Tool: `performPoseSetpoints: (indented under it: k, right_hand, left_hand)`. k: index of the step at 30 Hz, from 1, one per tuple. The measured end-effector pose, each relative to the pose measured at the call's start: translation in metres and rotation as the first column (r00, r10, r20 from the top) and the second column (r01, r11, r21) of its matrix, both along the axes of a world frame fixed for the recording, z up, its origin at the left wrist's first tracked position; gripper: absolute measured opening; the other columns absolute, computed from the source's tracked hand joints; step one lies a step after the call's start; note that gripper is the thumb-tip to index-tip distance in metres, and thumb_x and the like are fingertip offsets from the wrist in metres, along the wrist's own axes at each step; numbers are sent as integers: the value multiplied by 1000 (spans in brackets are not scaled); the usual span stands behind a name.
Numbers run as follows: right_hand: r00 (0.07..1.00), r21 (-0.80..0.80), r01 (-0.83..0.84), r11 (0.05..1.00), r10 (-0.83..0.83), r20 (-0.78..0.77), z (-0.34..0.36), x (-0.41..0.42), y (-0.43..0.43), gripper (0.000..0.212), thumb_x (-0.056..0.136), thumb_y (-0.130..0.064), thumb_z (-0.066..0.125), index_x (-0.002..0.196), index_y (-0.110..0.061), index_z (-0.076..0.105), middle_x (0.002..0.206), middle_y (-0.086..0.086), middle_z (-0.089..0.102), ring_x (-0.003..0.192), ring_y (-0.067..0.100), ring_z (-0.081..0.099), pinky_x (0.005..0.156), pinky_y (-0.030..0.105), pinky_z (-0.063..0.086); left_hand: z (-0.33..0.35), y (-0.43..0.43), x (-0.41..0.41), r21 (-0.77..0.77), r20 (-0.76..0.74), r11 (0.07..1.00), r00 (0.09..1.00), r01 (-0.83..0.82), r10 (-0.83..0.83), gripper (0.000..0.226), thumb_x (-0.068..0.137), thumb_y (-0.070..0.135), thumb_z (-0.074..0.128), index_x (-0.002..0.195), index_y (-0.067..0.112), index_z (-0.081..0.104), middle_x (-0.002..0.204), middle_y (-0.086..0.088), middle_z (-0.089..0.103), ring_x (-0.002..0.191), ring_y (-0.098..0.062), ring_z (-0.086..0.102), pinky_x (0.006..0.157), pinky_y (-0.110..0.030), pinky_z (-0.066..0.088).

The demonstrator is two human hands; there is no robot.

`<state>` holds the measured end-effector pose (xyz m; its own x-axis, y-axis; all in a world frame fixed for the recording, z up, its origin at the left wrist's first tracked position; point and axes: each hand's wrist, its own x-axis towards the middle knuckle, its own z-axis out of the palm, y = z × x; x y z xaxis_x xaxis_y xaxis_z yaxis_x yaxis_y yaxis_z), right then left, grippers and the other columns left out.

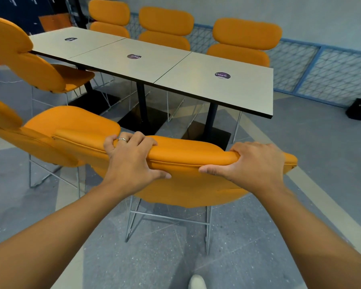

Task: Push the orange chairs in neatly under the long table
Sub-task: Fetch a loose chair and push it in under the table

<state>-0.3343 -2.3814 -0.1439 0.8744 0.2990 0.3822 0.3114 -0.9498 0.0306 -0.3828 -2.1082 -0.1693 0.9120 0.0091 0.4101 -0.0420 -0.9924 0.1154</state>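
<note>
An orange padded chair (188, 184) on thin metal legs stands right in front of me, its back towards me, a step away from the long pale table (175, 65). My left hand (129, 159) grips the top of its backrest, fingers curled over the edge and thumb underneath. My right hand (254, 163) grips the same backrest further right in the same way. On the near side to the left stand two more orange chairs, one close (56, 134) and one further off (35, 67), both pulled out. Three orange chairs (165, 28) sit tucked in along the far side.
The table stands on black pedestal legs (142, 105) with flat base plates. A blue mesh railing (321, 67) runs behind the far chairs. A small black box (358, 109) lies on the floor at right. My white shoe (197, 281) shows at the bottom.
</note>
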Motion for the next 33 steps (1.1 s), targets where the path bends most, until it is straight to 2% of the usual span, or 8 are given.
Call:
performPoseSetpoints:
  k: [4,9,13,15,21,26,30,33]
  right_hand:
    - [999,-1,29,1000,-29,-24,-1,29,9,98,47,-111,18,71,-30,67,58,-11,53,59,12,53,59,29,41]
    - [998,-20,50,999,-51,-26,2,76,21,95,47,-111,18,71,-31,64,58,-13,51,59,10,52,57,26,34]
    - [991,-33,29,999,-33,-130,10,110,14,93,47,-111,24,80,-34,64,66,-14,57,66,8,56,59,26,45]
    - [977,-42,45,998,-53,-207,17,126,5,90,45,-109,32,83,-35,64,69,-14,59,67,7,56,57,21,42]
    - [981,17,99,995,-95,-172,14,149,7,95,41,-111,28,71,-28,63,58,-12,56,57,4,52,53,24,45]
    - [973,33,138,990,-129,-194,12,145,18,93,40,-110,28,68,-28,60,56,-11,56,55,5,53,53,26,46]
    - [946,-17,221,975,-218,-241,14,136,27,96,37,-111,28,73,-29,64,58,-12,57,58,4,54,55,26,48]
    - [936,-22,255,967,-253,-244,15,126,40,96,37,-112,24,67,-28,60,55,-11,55,55,5,53,54,27,48]
  left_hand:
    - [0,11,36,4,-6,1000,1000,25,-25,82,51,85,62,112,30,59,110,7,55,113,-25,43,98,-49,20]
    - [1,23,90,4,-24,999,999,46,-46,83,52,86,59,114,32,57,114,8,54,115,-24,43,100,-46,17]
    - [2,28,128,2,-38,999,998,53,-53,83,51,86,60,114,32,56,113,8,54,115,-25,43,101,-48,19]
    - [3,31,144,-4,-49,998,997,59,-60,83,51,85,61,114,32,57,113,8,55,115,-25,44,101,-48,19]
    - [6,40,174,-18,-59,996,994,86,-87,81,50,83,66,110,29,58,110,6,56,113,-27,46,101,-49,20]
    - [3,54,178,-7,-30,993,993,115,-115,81,50,85,59,107,27,60,108,6,56,111,-26,46,99,-48,22]
    - [1,62,177,-5,-24,989,989,146,-147,79,51,83,65,106,27,60,108,5,56,111,-26,47,99,-49,23]
    - [3,76,181,-3,-43,984,983,177,-177,79,50,84,64,106,28,59,108,6,56,111,-25,46,100,-49,23]
